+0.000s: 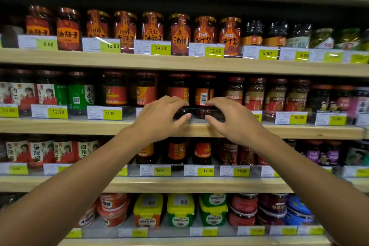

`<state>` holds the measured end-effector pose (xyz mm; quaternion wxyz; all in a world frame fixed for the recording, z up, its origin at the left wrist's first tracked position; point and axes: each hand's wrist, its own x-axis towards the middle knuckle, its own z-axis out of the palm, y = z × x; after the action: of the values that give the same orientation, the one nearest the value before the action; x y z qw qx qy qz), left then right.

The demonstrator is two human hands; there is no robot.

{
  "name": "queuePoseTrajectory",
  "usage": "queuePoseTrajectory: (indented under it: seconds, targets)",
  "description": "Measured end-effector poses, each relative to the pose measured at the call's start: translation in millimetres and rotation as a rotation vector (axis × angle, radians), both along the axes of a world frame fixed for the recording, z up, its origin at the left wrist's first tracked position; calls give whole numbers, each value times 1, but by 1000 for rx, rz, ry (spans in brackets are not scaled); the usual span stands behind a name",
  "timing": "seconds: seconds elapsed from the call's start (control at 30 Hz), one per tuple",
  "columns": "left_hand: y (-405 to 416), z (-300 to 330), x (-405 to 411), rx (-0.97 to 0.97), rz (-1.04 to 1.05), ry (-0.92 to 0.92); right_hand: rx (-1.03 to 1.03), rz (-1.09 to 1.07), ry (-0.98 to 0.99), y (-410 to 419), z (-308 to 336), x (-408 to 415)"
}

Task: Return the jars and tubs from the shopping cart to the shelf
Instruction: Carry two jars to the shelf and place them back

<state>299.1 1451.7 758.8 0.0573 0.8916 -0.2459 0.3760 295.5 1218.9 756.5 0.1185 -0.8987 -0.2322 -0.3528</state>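
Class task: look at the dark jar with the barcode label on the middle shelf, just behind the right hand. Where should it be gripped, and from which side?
Grip the barcode jar round its upper body, below the lid, coming from the front. It stands upright, neighbours crowd both sides, and the clear rail covers its base, so only the upper front looks free for fingers.

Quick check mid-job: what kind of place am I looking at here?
Most likely a grocery store's sauce aisle: wooden shelves in tiers, rows of labelled sauce jars, and yellow price tags along each edge. Both hands reach toward the middle shelf.
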Motion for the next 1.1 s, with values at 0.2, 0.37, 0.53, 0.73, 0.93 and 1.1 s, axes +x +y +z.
queuePoseTrajectory:
  seconds: [0.2, 0.37, 0.53, 0.73, 0.93, 1.1]
  targets:
    - [-1, -1, 3, 13, 43, 19, -44, -14, 66, 3, -1, 10]
    - [-2, -3, 5, 22, 62, 43, -53, -20, 72, 7, 0, 12]
    - [13, -3, -1, 2, 63, 3, -48, 5, 36, 12, 2, 6]
    - [90, -10, -18, -159, 71, -92, -42, 130, 18, 57, 2, -4]
    - [160, -20, -15, -251, 147, -63, -23, 195, 67, 124, 0, -1]
    - [179, -22, -16, -213, 227, 97, -74, 12, 152, 158, 0, 8]
